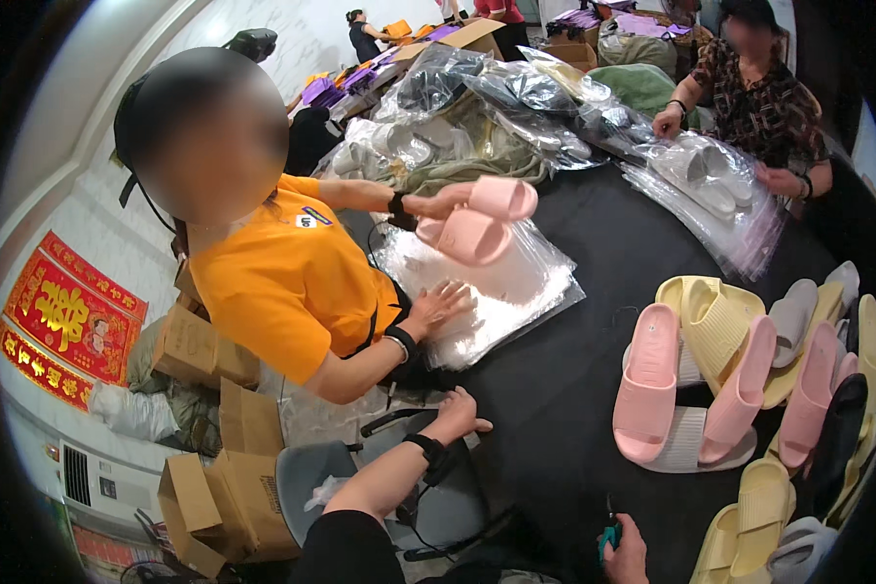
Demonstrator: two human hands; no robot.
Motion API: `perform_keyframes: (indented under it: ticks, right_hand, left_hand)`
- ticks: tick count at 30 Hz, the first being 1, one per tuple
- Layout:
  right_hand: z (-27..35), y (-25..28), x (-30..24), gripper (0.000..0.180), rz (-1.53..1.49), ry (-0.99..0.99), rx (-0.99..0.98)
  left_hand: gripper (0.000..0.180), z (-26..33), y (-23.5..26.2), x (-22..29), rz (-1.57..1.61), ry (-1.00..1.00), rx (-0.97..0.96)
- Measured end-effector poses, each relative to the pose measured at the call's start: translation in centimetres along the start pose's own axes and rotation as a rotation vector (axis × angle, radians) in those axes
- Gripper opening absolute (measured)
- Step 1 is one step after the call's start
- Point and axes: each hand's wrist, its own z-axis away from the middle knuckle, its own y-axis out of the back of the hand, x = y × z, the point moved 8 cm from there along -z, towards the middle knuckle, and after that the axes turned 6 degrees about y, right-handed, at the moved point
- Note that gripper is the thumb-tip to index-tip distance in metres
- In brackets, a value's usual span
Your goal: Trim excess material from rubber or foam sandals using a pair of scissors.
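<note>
My left hand [457, 414] rests at the edge of the black table, its thumb apart from the fingers and nothing seen in it. At the lower edge, my right hand [627, 555] grips small snips with teal handles [609, 537], their thin dark tip pointing away from me. Right of centre lies a pile of slippers; a pink slipper [646, 384] and another pink slipper [740, 394] lie on top of grey ones. Behind them are yellow slippers [715, 321]. Nearest to my right hand on that side is a yellow pair [761, 506].
Across from my left hand, a co-worker in orange [282, 273] holds pink slippers [477, 229] over a stack of clear bags [516, 292]. Another person, far right, handles bagged slippers [701, 180]. A grey chair [326, 477] and cardboard boxes [238, 496] stand at left.
</note>
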Motion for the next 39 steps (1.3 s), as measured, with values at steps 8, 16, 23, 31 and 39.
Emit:
perform_keyframes:
  ticks: [8,16,23,31,39]
  right_hand:
    - [-0.5,-1.0,-0.1,0.051,0.08,0.111,0.05]
    - [0.5,0.9,-0.6,0.045,0.086,0.119,0.22]
    - [6.5,5.8,0.7,0.055,0.11,0.048,0.426]
    - [8.2,6.3,1.6,0.05,-0.047,-0.048,0.434]
    - [8.5,5.7,1.5,0.048,-0.015,-0.016,0.445]
  left_hand:
    - [0.069,-0.3,1.5,2.8,0.114,-0.217,-0.097]
    - [0.074,-2.3,2.2,-0.3,0.226,-0.259,0.125]
    - [0.071,5.5,2.5,4.8,0.058,-0.263,0.28]
    - [0.058,13.6,10.7,25.9,0.392,-1.024,0.563]
    - [0.045,9.6,10.3,33.4,0.337,-0.85,0.309]
